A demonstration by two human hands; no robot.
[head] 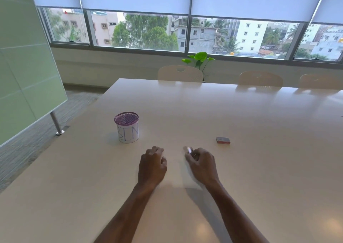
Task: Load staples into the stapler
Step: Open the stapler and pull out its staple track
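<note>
- The left hand (152, 163) rests low over the pale surface (241, 168), fingers curled in toward the palm in a loose fist; whether it holds anything I cannot tell, since the picture is blurred there.
- The right hand (201, 163) sits just beside it, a bare strip of surface between the two, with its fingers bent in and pinched together.
- A small whitish object (189, 150) sticks up from the right fingertips — too blurred to say whether it is a staple strip, part of a stapler or something else.
- A pale smear runs under the right hand and wrist; it could be a white thing lying on the surface or motion blur, and I cannot tell which.
- No stapler shows clearly anywhere.
- A small reddish box (223, 140) lies flat on the surface beyond and to the right of the right hand, apart from it.
- A mesh cup (126, 127) with a purple rim and a white paper wrap lettered "BIN" stands upright beyond and to the left of the left hand — well apart from both hands.
- Both forearms are bare and reach in from the near edge.
- Cream chairs (180, 73) line the far side, a green plant (199, 59) behind them under the windows.
</note>
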